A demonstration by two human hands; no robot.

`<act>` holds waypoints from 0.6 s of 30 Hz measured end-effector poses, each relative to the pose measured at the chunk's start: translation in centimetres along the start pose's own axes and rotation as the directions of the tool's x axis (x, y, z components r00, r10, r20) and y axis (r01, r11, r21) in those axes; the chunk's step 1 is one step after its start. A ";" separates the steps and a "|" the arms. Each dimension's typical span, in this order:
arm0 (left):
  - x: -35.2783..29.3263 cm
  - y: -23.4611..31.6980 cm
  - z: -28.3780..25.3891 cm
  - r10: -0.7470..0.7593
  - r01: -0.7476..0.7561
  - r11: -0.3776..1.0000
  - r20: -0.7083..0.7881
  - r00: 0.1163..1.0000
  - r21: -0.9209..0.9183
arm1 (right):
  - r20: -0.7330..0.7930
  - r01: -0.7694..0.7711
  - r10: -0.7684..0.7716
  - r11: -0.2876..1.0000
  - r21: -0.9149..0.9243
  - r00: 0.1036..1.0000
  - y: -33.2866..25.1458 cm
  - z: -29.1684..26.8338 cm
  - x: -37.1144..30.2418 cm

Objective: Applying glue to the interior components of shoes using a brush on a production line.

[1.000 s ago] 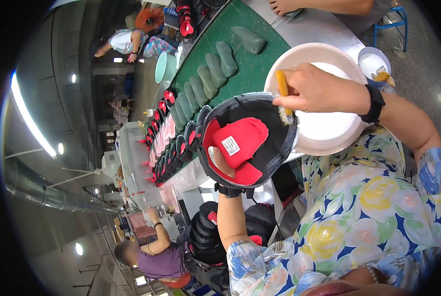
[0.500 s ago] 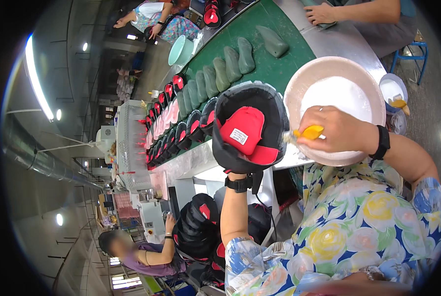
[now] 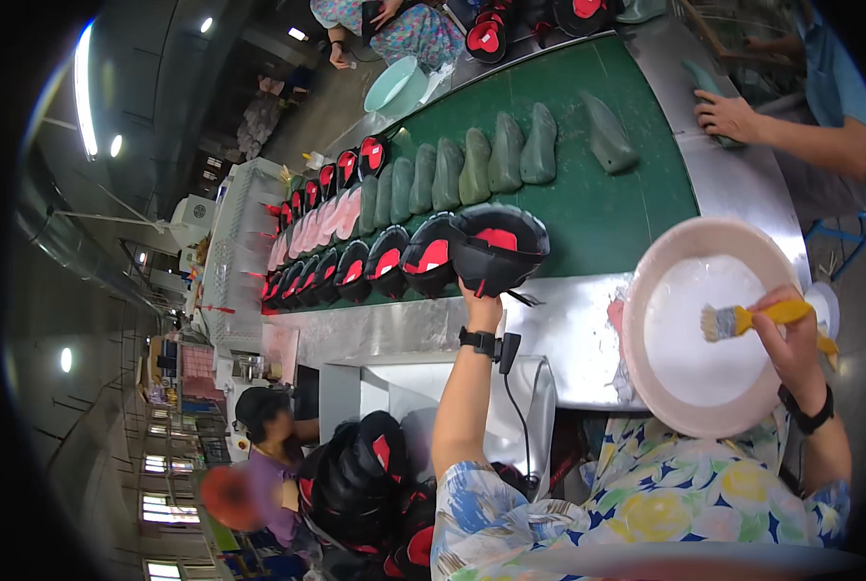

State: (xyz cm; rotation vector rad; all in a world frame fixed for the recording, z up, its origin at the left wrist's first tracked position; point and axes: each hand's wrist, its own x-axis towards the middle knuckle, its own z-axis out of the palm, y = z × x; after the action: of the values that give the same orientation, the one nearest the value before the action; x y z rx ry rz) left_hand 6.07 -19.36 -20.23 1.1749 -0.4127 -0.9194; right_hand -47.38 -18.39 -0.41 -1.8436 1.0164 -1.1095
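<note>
My left hand (image 3: 479, 302) is closed under a black shoe upper (image 3: 491, 266) with a red lining, its opening tipped up. The upper is at the near edge of the green belt (image 3: 636, 208), beside the nearest of a row of similar shoe uppers (image 3: 386, 263). Most of my left fingers are hidden behind it. In my right hand (image 3: 791, 344) is a paintbrush (image 3: 728, 322) with a yellow handle and pale bristles. It hovers over a pale pink basin (image 3: 643, 300) holding white liquid (image 3: 695, 373); whether the bristles touch the liquid I cannot tell.
Grey-green shoe lasts (image 3: 477, 169) line the belt beside pink pieces (image 3: 326, 223). A metal ledge (image 3: 573, 320) runs along its near side. Across from me a co-worker's hand (image 3: 728, 118) holds another last. Black uppers (image 3: 365, 465) are heaped at lower left, near another seated person.
My left hand has carried the shoe upper away from me to the row on the belt. The brush has left the upper's rim and is over the basin. The view has shifted.
</note>
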 end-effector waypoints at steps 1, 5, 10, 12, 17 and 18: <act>1.2 -0.8 0.3 0.224 -0.228 0.970 0.053 0.973 0.079 | -0.023 -0.040 0.040 0.999 0.005 0.999 0.2 0.1 -0.1; 7.2 -0.6 2.2 0.347 -0.378 0.914 0.196 0.917 0.150 | -0.021 -0.205 0.206 0.978 0.041 0.978 2.4 0.9 -0.4; 7.7 2.0 -3.4 0.251 -0.356 0.046 0.334 0.909 0.933 | 0.110 -0.337 0.335 0.941 0.005 0.936 3.0 1.5 0.6; 7.9 4.1 -1.9 0.159 -0.405 -0.247 0.449 0.879 0.880 | -0.009 -0.299 0.298 0.954 -0.013 0.954 5.2 0.7 -0.1; 1.2 16.0 -9.3 0.586 -0.222 -0.415 0.446 0.676 0.882 | 0.098 -0.258 0.260 0.966 -0.027 0.961 6.1 -0.4 1.2; -1.8 17.9 -12.5 0.548 -0.049 -0.426 0.300 0.781 0.904 | 0.122 -0.224 0.227 0.974 -0.040 0.966 6.0 -0.3 1.4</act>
State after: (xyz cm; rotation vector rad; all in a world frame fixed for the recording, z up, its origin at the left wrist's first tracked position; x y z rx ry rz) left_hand 20.92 -8.73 -8.16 2.5168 -1.3818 0.6721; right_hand -48.68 -22.19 -5.13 -1.7437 1.1393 -0.8380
